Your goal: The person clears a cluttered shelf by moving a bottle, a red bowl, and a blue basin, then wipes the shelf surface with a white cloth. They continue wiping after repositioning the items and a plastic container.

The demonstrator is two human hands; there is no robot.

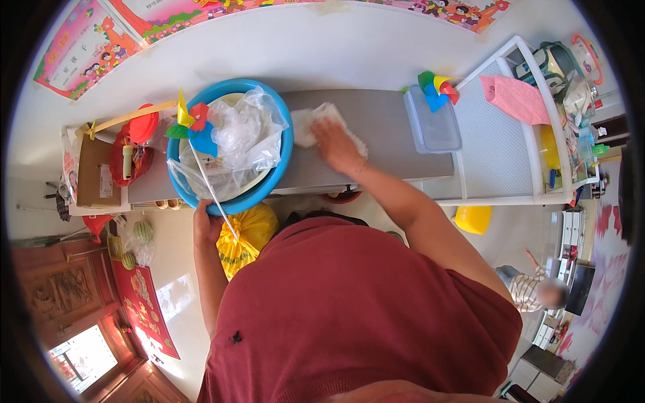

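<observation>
My right hand point(335, 143) lies flat on a white fluffy cloth point(304, 132), pressed to the grey cabinet top point(388, 118). With my left hand point(206, 224) I grip the near rim of a blue plastic basin point(286, 151), which stands on the left part of the cabinet top. A paler basin and crumpled clear plastic bags point(242, 131) are inside it. A colourful toy pinwheel point(194, 128) rests over the basin's left side, its white stick reaching down past my left hand towards a tied yellow plastic bag point(252, 231).
A clear plastic box point(434, 121) and a second pinwheel point(436, 92) sit right of the cloth, beside a white plastic rack point(496, 136). At the left are a cardboard box point(95, 176) and a red dish point(121, 156). Another person point(526, 289) is far off at the right.
</observation>
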